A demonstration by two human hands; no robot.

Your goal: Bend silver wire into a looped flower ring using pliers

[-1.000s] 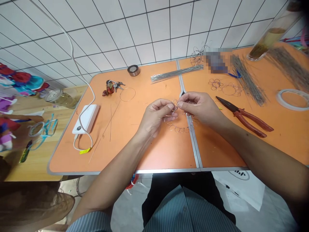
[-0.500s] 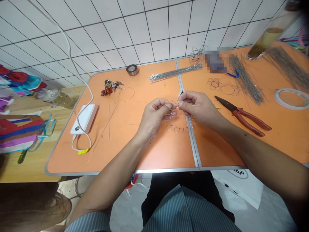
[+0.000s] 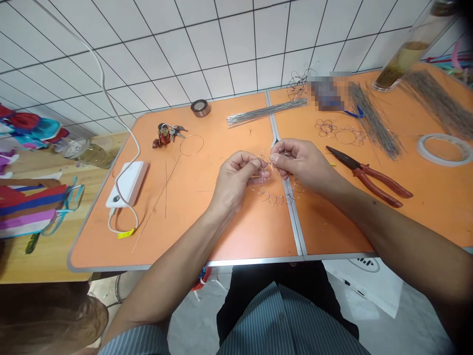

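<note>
Between my hands is a thin wire ring with small loops (image 3: pixel 275 199) all around its edge, held just over the orange table (image 3: pixel 177 197). My left hand (image 3: pixel 238 180) pinches its upper left side between thumb and fingers. On the upper right side, my right hand (image 3: pixel 295 159) is closed on the wire, thumb against index finger. Part of the ring is hidden behind the fingers. To the right of my right hand lie pliers with red handles (image 3: pixel 369 176). A flower-shaped wire piece (image 3: pixel 325 128) and a larger looped wire ring (image 3: pixel 349 136) rest beyond them.
Straight wires (image 3: pixel 266 112) lie in a bundle near the tiled wall, beside a tape roll (image 3: pixel 200 108). Keys (image 3: pixel 170 132), a plain wire ring (image 3: pixel 191 145) and a white power bank (image 3: pixel 127 185) with a cable are on the left. A white ring spool (image 3: pixel 423 150) sits right.
Both hands keep their pinch on the looped wire ring and have barely moved. The whole view has shifted slightly, with table items appearing a little further left.
</note>
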